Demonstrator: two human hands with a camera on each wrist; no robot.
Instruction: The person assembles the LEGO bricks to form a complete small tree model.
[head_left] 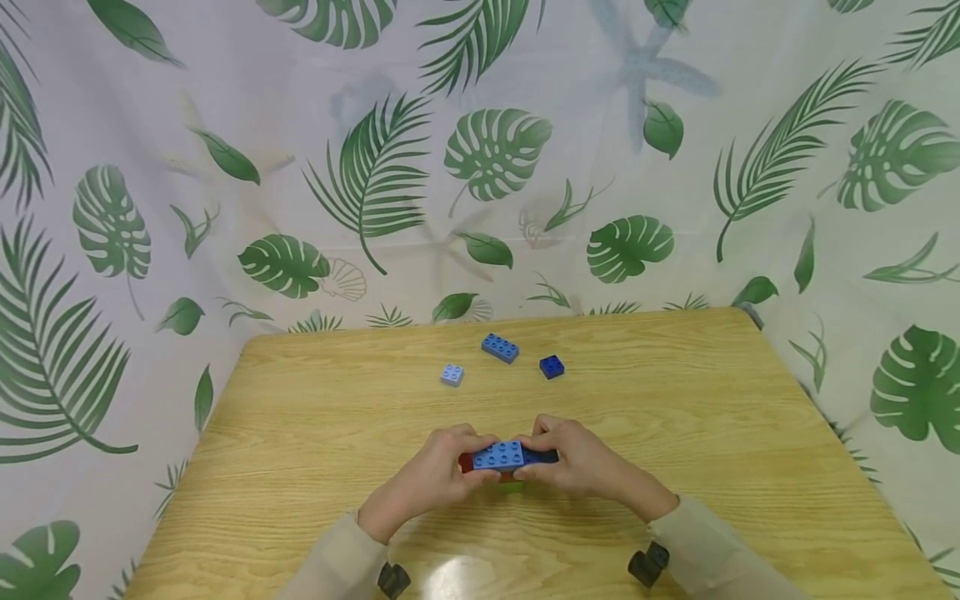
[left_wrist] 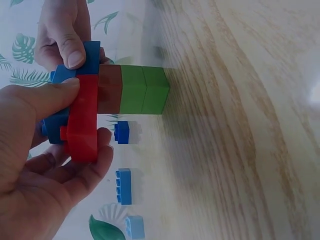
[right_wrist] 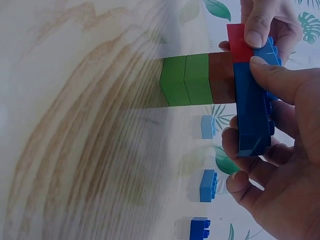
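A stack of toy building bricks stands upright on the table between the two hands. At its base are two green bricks, with a brown brick above them. Over that, a red brick and a dark blue brick lie end to end and jut out on opposite sides. A medium-blue eight-stud brick sits across their joint on top. The left hand grips the red side, thumb against the top layers and fingers beneath. Gripping the dark blue side in the same manner is the right hand.
Beyond the stack on the wooden table lie a light blue brick, a long blue brick and a small dark blue brick. A leaf-print curtain hangs behind and along both sides.
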